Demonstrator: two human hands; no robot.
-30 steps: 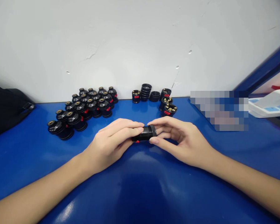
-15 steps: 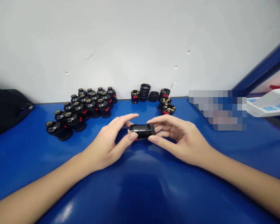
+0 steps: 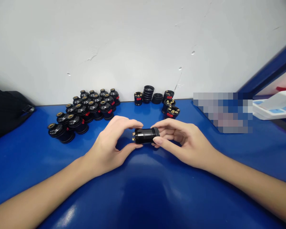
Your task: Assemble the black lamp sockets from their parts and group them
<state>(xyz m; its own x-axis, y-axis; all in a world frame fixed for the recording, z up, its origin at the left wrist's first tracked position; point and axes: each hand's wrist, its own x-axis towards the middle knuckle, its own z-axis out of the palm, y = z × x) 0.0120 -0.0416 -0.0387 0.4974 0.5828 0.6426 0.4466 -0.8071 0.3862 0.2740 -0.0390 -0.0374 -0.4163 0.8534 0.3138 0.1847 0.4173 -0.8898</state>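
Observation:
A black lamp socket (image 3: 145,135) lies on its side above the blue table, brass terminals pointing left. My left hand (image 3: 113,143) is closed around its left end, thumb below and index finger above, the terminals showing between them. At the opposite end my right hand (image 3: 181,140) grips the ribbed ring, thumb on the near side and the other fingers curled behind. The red switch seen on similar sockets is not visible on this one.
Several capped lamp sockets (image 3: 94,109) stand grouped at the left. Near the wall are open socket bodies (image 3: 172,112), a stack of threaded rings (image 3: 148,94) and one short ring (image 3: 157,98). A black bag (image 3: 7,111) sits far left, a white tray (image 3: 276,109) far right.
The socket has rolled between my fingers, so its red switch is out of sight and two brass terminals show. My left thumb has slid down to its lower edge.

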